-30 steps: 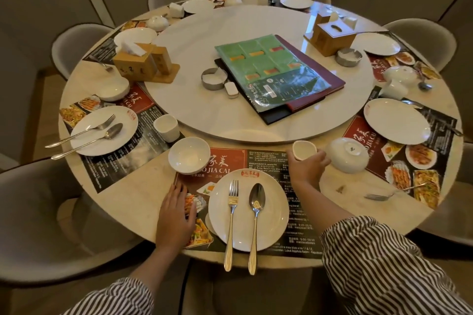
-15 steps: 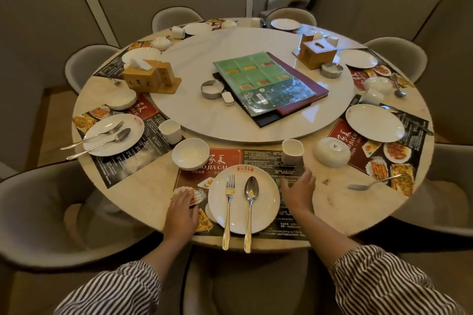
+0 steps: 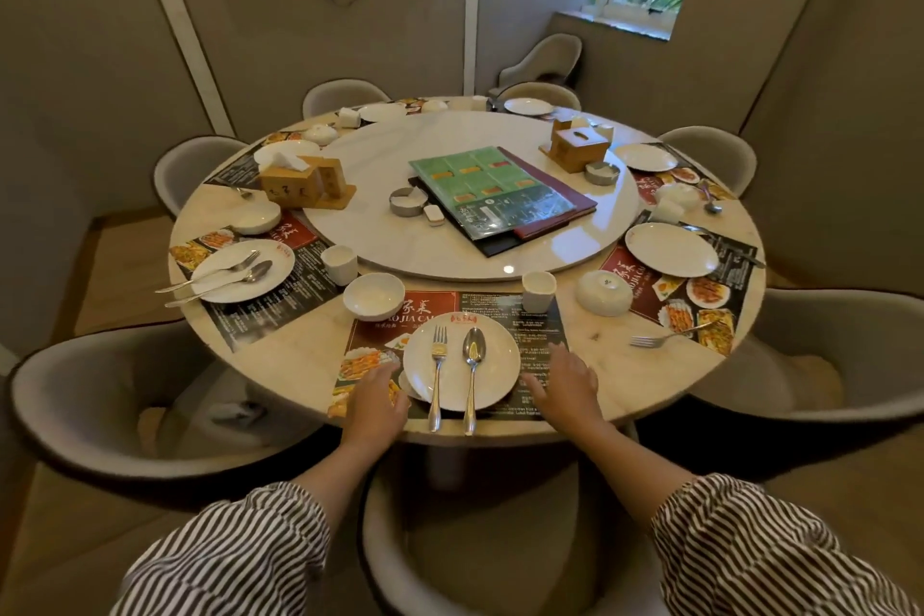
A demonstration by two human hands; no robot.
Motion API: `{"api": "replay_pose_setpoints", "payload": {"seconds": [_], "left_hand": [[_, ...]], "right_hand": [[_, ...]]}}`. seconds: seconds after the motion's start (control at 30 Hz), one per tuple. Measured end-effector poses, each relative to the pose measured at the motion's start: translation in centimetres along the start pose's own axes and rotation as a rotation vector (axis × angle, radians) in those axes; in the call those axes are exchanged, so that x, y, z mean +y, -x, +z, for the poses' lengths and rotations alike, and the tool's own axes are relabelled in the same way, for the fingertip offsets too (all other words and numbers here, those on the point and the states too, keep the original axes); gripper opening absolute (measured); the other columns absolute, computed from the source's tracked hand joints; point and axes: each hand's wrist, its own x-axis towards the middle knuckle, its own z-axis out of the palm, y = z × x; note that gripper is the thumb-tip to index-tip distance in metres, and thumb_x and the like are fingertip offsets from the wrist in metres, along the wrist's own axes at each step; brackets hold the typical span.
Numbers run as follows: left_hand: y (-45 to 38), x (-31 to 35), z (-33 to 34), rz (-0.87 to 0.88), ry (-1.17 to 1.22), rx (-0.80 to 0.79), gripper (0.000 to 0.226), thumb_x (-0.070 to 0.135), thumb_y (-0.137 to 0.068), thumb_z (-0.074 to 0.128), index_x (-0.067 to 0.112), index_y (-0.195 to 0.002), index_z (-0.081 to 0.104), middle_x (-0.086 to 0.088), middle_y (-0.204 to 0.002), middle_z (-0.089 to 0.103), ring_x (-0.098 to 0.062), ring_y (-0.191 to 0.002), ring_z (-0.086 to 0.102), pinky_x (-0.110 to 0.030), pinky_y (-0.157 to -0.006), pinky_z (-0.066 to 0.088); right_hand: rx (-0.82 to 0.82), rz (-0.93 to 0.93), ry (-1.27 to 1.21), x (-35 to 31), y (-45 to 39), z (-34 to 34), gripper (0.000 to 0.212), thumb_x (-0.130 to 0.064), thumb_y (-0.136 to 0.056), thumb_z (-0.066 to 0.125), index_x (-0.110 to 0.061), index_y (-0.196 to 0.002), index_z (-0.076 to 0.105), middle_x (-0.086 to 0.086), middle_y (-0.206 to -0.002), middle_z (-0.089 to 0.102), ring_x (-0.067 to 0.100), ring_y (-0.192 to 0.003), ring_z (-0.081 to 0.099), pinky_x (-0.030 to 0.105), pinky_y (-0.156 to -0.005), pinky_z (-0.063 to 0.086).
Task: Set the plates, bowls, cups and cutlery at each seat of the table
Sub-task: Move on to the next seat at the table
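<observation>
While both seem empty, left hand and right hand flank plate.

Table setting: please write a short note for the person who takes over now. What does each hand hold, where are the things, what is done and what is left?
Left hand: open, empty, flat on the placemat beside the near plate.
Right hand: open, empty, on the other side of that plate.
Near seat looks done: fork and spoon on the plate, bowl at the upper left, cup at the upper right.
The seat to the left looks set too.
Left to do: at the seat to the right, the upturned bowl and the loose fork off its plate. Far seats are too small to judge.
</observation>
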Motion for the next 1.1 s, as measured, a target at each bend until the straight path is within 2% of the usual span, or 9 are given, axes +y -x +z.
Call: {"api": "replay_pose_setpoints", "payload": {"seconds": [0.17, 0.43, 0.57, 0.7, 0.8, 0.87, 0.97, 1.1], "left_hand": [[1.7, 1.6, -1.4, 0.141, 0.009, -0.03, 0.043, 0.02, -0.089, 0.06, 0.014, -0.132, 0.053, -0.004, -0.135, 0.055, -0.02, -0.128, 0.047, -0.038, -0.109, 0.039], [6.6, 5.4, -1.8, 0.323, 0.121, -0.065, 0.042, 0.014, -0.088, 0.061, 0.017, -0.129, 0.056, -0.002, -0.133, 0.057, -0.019, -0.126, 0.05, -0.043, -0.107, 0.042], [8.8, 7.6, -0.4, 0.362, 0.178, -0.098, 0.039, 0.012, -0.088, 0.061, 0.017, -0.127, 0.058, -0.002, -0.127, 0.061, -0.018, -0.121, 0.053, -0.039, -0.105, 0.044], [9.9, 10.6, 1.8, 0.37, 0.211, -0.171, 0.039, 0.012, -0.089, 0.059, 0.014, -0.128, 0.057, -0.003, -0.127, 0.06, -0.015, -0.12, 0.053, -0.028, -0.103, 0.041], [10.4, 13.7, 4.2, 0.365, 0.235, -0.237, 0.04, 0.014, -0.09, 0.059, 0.014, -0.13, 0.054, -0.003, -0.129, 0.058, -0.017, -0.122, 0.052, -0.029, -0.104, 0.041], [10.4, 16.0, 6.1, 0.365, 0.249, -0.283, 0.042, 0.014, -0.091, 0.059, 0.014, -0.132, 0.054, -0.002, -0.132, 0.056, -0.017, -0.124, 0.051, -0.027, -0.103, 0.038], [10.0, 20.0, 9.8, 0.357, 0.287, -0.335, 0.04, 0.016, -0.091, 0.059, 0.016, -0.131, 0.055, -0.001, -0.131, 0.058, -0.014, -0.121, 0.053, -0.028, -0.101, 0.043], [10.0, 25.9, 15.4, 0.261, 0.372, -0.342, 0.033, 0.014, -0.092, 0.058, 0.014, -0.124, 0.06, -0.001, -0.119, 0.064, -0.012, -0.111, 0.059, -0.022, -0.093, 0.046]], "right_hand": [[0.041, 0.043, 0.004, -0.9, 3.7, -2.2, 0.074, -0.051, -0.093, 0.047, -0.015, -0.151, 0.018, 0.008, -0.161, 0.014, 0.027, -0.148, 0.009, 0.05, -0.12, 0.009], [0.114, 0.096, -0.052, -0.2, 11.2, -4.7, 0.075, -0.052, -0.091, 0.052, -0.016, -0.15, 0.022, 0.01, -0.16, 0.016, 0.027, -0.148, 0.012, 0.051, -0.119, 0.01], [0.115, 0.139, -0.101, 1.7, 13.7, -5.7, 0.074, -0.046, -0.09, 0.057, -0.017, -0.15, 0.022, 0.012, -0.159, 0.015, 0.029, -0.148, 0.012, 0.05, -0.119, 0.012], [0.154, 0.181, -0.145, 4.8, 15.0, -7.4, 0.071, -0.043, -0.089, 0.06, -0.017, -0.146, 0.029, 0.011, -0.159, 0.016, 0.03, -0.146, 0.015, 0.048, -0.117, 0.02], [0.182, 0.239, -0.184, 7.9, 15.0, -9.4, 0.063, -0.039, -0.09, 0.06, -0.016, -0.143, 0.036, 0.011, -0.158, 0.018, 0.03, -0.146, 0.017, 0.047, -0.115, 0.021], [0.173, 0.268, -0.214, 10.5, 14.6, -10.7, 0.058, -0.037, -0.09, 0.06, -0.016, -0.141, 0.041, 0.01, -0.156, 0.025, 0.029, -0.145, 0.021, 0.046, -0.115, 0.023], [0.169, 0.259, -0.219, 14.9, 13.5, -12.6, 0.049, -0.038, -0.089, 0.061, -0.016, -0.131, 0.051, 0.005, -0.142, 0.045, 0.024, -0.134, 0.037, 0.043, -0.109, 0.035], [0.153, 0.237, -0.156, 21.0, 11.5, -16.0, 0.04, -0.041, -0.089, 0.061, -0.017, -0.121, 0.059, 0.0, -0.125, 0.06, 0.02, -0.123, 0.048, 0.039, -0.101, 0.043]]}}
